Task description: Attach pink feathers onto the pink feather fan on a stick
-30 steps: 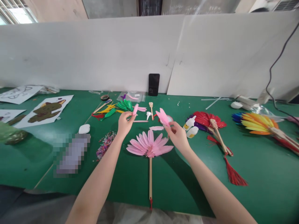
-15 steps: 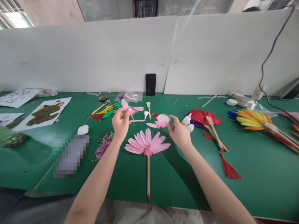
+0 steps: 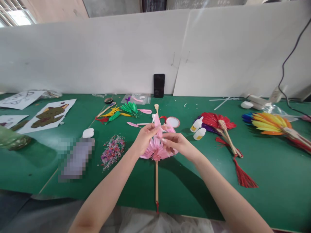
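Both hands have drawn together; the left hand (image 3: 145, 137) and right hand (image 3: 179, 145) pinch a pink feather (image 3: 157, 123) upright with narrow fingers, directly over the pink fan (image 3: 155, 152) lying flat on the worktop (image 3: 206, 184), apparently lining quill with hub.

Green table (image 3: 194, 184) is sitting wide open down front; glue bottles (image 3: 199, 129) and confetti pile (image 3: 113, 150) are flanking the pink fan (image 3: 150, 151).

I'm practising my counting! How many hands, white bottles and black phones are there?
Hands: 2, left hand pinching a pink feather, and right hand
White bottles: 2, far bottle and near bottle
Black phones: 1, the phone
Total: 5
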{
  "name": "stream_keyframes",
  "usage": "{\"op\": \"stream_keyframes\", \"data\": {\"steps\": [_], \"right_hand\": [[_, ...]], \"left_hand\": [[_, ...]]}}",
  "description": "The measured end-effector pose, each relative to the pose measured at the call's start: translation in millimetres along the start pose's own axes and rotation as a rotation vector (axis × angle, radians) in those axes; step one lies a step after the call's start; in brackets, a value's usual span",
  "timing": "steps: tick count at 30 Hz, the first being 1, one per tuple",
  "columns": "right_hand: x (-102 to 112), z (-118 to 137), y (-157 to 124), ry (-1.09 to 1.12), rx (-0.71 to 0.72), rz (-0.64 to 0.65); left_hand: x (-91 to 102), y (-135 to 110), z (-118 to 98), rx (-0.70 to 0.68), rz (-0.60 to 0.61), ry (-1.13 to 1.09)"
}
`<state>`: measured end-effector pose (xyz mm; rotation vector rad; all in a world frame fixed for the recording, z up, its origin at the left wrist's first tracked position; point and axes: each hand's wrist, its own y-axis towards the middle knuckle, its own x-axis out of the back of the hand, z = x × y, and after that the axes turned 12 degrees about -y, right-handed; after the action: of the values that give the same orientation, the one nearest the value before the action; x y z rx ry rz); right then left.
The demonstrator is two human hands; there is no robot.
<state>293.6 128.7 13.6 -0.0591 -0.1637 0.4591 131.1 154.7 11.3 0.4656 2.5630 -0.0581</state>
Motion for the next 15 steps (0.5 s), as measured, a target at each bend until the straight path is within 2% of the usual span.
{"op": "stream_keyframes", "data": {"steps": [3,9,11,15], "right_hand": [[-1.8,-1.0,-0.2,0.047,-0.042,0.026],[-5.3,-1.1,0.4,-0.015,-0.035,-0.027],[-7.1,-1.0,0.2,-0.053,-0.019,-0.035],[-8.8,-2.1,-1.2,-0.079,-0.039,0.035]], "left_hand": [[-0.6,-0.9,0.6,-0.025,-0.003,0.057],[1.8,0.0,-0.6,-0.113,-0.129,0.368],[2.7,-0.4,-1.3,-0.118,-0.116,0.441],[2.7,-1.4,-1.6,-0.066,-0.067,0.412]]}}
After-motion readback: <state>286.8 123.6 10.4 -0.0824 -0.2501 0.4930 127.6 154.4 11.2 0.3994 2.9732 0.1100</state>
